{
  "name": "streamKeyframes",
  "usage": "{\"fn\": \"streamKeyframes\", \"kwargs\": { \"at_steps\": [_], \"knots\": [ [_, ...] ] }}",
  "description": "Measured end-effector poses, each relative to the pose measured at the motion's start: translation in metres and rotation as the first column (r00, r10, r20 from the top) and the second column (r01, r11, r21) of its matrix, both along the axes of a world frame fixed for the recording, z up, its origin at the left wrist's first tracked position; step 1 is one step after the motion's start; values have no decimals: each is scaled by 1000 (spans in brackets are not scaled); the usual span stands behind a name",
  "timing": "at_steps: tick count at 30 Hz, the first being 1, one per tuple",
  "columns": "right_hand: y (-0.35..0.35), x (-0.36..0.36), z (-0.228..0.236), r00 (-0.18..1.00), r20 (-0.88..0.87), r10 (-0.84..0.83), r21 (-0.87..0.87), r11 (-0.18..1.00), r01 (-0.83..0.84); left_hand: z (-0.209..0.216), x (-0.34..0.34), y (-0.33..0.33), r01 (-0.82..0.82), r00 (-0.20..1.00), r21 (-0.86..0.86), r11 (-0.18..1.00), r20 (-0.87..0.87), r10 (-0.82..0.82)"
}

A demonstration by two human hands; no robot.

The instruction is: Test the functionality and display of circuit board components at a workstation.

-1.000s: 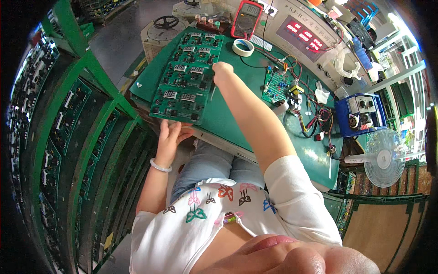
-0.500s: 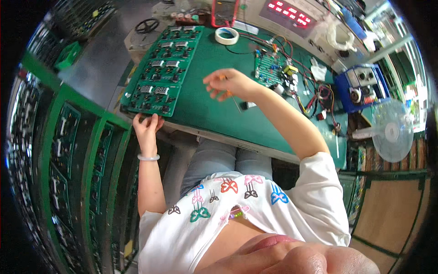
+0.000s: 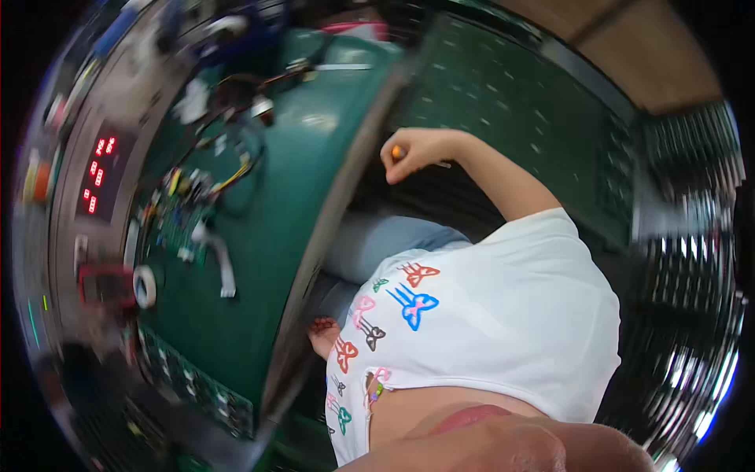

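My right hand (image 3: 417, 156) is raised past the edge of the green-topped bench (image 3: 259, 315), closed around an orange-handled screwdriver (image 3: 397, 152). Only the handle's end and a bit of the thin shaft show. Low beside the bench edge, in front of my shirt, is my left hand (image 3: 322, 337). Its fingers are loosely curled and apart, with nothing seen in them; the wrist is hidden behind the shirt. A row of joined green circuit boards (image 3: 197, 385) lies along the bench's lower left, blurred.
On the bench are a wired circuit board (image 3: 189, 224), a white ribbon cable (image 3: 226, 271), a tape roll (image 3: 145, 286) and a red-framed multimeter (image 3: 108, 285). A console with a red display (image 3: 98, 177) borders it. Dark green racking (image 3: 503, 118) stands beyond my right hand.
My view has swung to the right, so the bench now lies on the left. My left hand has left the circuit boards' edge. My right hand has moved off the bench with the screwdriver.
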State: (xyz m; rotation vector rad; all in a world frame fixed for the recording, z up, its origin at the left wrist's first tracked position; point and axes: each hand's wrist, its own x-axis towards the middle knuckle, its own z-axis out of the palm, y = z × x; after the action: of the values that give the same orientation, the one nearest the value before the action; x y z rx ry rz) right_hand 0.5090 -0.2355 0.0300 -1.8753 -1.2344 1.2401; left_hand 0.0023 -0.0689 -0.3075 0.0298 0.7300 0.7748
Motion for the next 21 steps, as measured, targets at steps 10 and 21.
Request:
{"fn": "streamKeyframes", "kwargs": {
  "at_steps": [10,21],
  "knots": [
    [-404,83,-87,8,702,-713,140,149,979,-13,64,94,245,964,-225,943,-48,-262],
    [-699,106,-106,-254,898,-358,146,-301,942,10,62,137,-12,986,-164,986,-168,-16]
  ]
}}
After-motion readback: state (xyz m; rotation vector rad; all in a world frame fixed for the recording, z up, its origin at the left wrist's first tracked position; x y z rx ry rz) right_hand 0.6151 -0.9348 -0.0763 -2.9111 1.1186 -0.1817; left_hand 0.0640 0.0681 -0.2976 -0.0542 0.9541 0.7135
